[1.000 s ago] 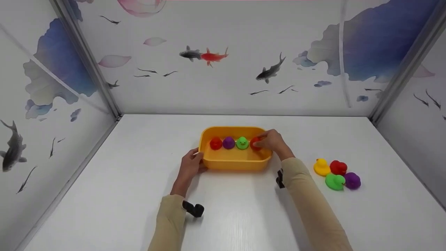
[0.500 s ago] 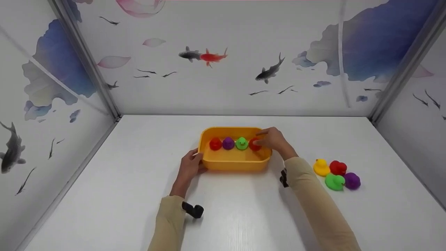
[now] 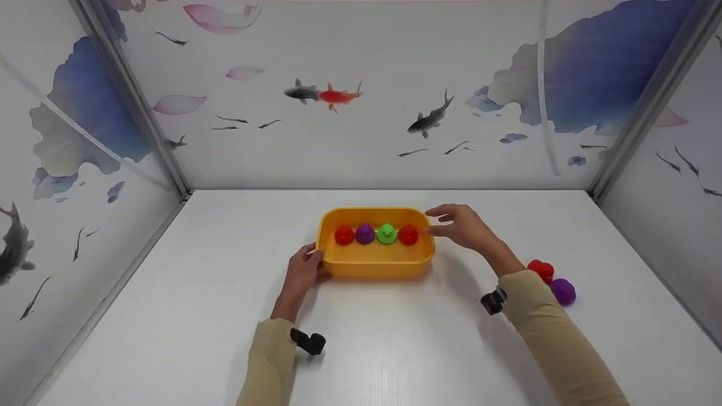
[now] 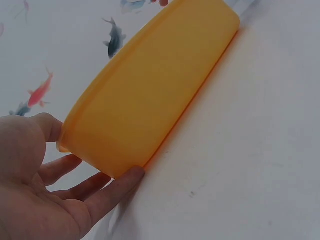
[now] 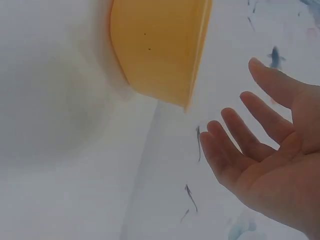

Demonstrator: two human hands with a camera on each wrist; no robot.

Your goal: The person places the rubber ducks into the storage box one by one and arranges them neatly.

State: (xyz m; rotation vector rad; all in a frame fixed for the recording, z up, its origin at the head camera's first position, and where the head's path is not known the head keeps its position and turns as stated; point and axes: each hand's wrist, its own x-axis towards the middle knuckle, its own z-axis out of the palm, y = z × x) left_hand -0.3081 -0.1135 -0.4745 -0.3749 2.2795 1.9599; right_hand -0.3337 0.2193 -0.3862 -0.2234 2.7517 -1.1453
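Observation:
A yellow plastic tub stands on the table with a row of small toy ducks inside: a red duck, a purple duck, a green duck and a second red duck. My left hand grips the tub's left end, thumb at the rim and fingers against the outer wall, as the left wrist view shows. Over the right end of the tub, my right hand is spread with nothing in it. In the right wrist view its fingers are relaxed and apart from the tub.
To the right, partly behind the right forearm, lie another red duck and another purple duck. White panels printed with fish enclose the white table at the back and sides.
My right hand has let go of the rightmost red duck and drawn back to the right, out of the tub. The right forearm now covers the yellow and green ducks. My left hand stays put.

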